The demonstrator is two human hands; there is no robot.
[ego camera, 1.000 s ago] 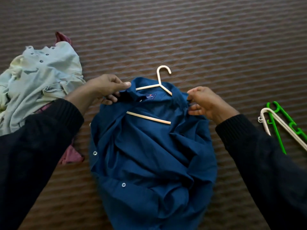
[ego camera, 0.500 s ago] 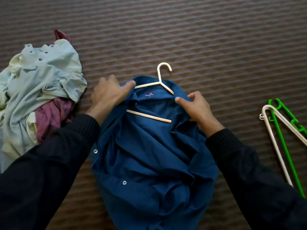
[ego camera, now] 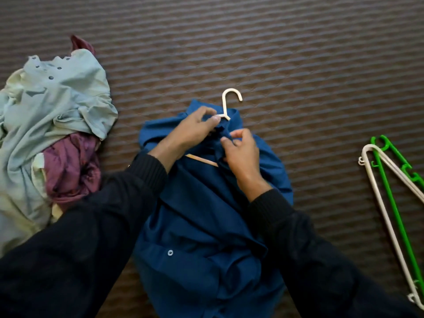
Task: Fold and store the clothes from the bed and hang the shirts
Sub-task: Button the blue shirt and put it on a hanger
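On the brown quilted bed (ego camera: 298,65), your left hand (ego camera: 195,129) and right hand (ego camera: 241,152) both pinch the blue shirt (ego camera: 206,214) at its collar; the cloth is limp, so grip there.

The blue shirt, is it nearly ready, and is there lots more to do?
Done: the cream hanger is inside the blue shirt. In hand: left hand and right hand pinch its collar together. Left: the crumpled pale green shirt, the maroon garment, with white and green hangers waiting.

Both hands (ego camera: 195,131) at blue shirt (ego camera: 206,226) collar
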